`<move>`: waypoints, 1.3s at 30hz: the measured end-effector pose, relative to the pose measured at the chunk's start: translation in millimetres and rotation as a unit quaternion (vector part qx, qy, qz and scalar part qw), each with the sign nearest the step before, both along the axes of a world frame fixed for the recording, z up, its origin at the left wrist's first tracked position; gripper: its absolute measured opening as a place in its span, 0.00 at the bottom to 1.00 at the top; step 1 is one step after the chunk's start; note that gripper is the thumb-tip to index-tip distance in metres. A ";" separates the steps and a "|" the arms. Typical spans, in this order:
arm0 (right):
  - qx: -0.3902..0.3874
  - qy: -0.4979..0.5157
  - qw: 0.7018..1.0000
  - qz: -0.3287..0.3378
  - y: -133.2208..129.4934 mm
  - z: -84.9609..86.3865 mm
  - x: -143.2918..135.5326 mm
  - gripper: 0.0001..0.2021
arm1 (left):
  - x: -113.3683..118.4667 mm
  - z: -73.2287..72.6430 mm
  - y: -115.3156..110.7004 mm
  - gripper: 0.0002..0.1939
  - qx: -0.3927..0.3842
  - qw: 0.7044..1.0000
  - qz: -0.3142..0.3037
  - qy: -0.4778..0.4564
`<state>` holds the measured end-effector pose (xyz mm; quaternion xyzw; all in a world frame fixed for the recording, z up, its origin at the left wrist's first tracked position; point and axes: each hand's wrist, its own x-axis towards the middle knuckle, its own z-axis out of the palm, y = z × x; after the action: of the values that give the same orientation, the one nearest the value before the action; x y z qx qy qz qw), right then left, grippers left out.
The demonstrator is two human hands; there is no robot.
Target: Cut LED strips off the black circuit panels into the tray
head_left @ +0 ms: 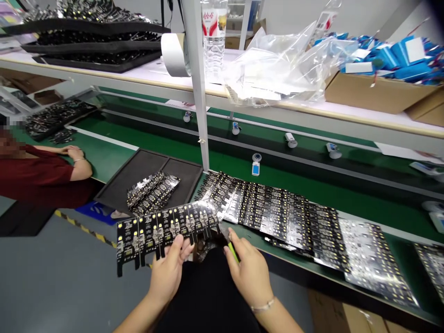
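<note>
A black circuit board panel (157, 231) with rows of yellowish-white components is held over my lap. My left hand (169, 266) pinches its lower edge between thumb and fingers. At the panel's right end, my right hand (249, 263) is closed around a tool with green handles (233, 252); its metal jaws are at the panel's corner, and whether they touch it is hard to tell. Overlapping stacks of similar panels (277, 212) run along the bench edge on the right. More boards (152, 192) lie on a black tray (130, 169) at the left.
A person in a dark red top (45, 178) sits at the left. Behind the boards runs a green conveyor belt (222, 155) carrying small white parts. A shelf post (199, 92) rises ahead; the shelf above holds a bottle (214, 41), plastic bags and a cardboard box (378, 92).
</note>
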<state>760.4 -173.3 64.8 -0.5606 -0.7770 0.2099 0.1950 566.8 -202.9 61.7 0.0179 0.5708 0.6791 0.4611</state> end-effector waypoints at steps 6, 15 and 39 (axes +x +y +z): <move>-0.055 -0.189 0.979 0.043 6.0 -27.9 7.8 0.23 | -21.2 -6.6 4.8 0.14 0.047 0.996 0.057 0.040; -0.109 0.207 0.972 0.018 18.4 -0.2 9.3 0.24 | -19.6 -3.2 -8.0 0.19 0.025 0.999 0.029 -0.034; -0.093 0.142 0.985 0.035 1.8 17.3 14.6 0.23 | -16.0 9.4 -12.2 0.17 0.035 0.997 0.048 -0.049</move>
<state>775.1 -171.5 82.1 -0.5130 -0.7376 0.3655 0.2433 550.9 -215.1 71.1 -0.0267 0.5232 0.7201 0.4550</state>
